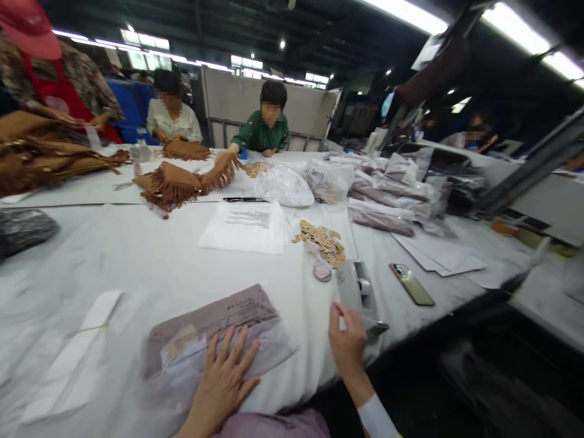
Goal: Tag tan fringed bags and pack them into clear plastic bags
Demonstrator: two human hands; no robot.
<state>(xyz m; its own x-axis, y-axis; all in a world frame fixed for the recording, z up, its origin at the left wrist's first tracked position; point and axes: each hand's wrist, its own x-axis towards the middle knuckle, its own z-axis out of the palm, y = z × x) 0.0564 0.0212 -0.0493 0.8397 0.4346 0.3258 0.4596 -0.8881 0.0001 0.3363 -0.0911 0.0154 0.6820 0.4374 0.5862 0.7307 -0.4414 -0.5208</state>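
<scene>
My left hand (225,371) lies flat, fingers spread, on a clear plastic bag (269,340) with a mauve folded item (201,322) inside. Through the plastic a tan card shows, and dark print runs along the upper part. My right hand (349,340) is closed in a pinch at the near side of a grey tape dispenser (345,283). Whatever lies between its fingertips, if anything, is too small to make out. Just beyond the dispenser are a pile of tan tags (326,240) and a small pinkish round object (322,271).
A phone (411,285) and paper sheets (440,255) lie on the right. Bagged items (387,194) are heaped behind them. White strips (75,359) lie at left, a printed plastic bag (246,228) mid-table. Across the table, several people handle brown fringed pieces (171,182).
</scene>
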